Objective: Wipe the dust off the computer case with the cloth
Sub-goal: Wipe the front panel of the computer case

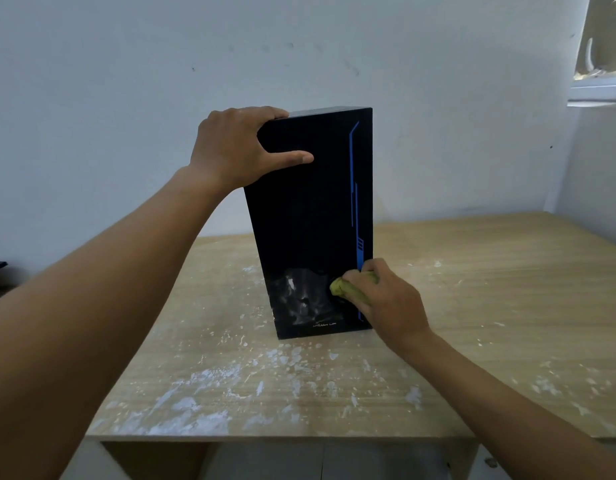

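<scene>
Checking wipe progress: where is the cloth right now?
In the head view, the cloth is bunched in the right hand, against the lower right of the computer case front, beside the dusty smear.

Gripping computer case (310, 216) at 11 o'clock with left hand (237, 147); squeezing cloth (346, 289) at 4 o'clock with right hand (386, 301).

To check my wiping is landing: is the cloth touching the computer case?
Touching. The head view shows the cloth, in the right hand, pressed against the computer case.
</scene>
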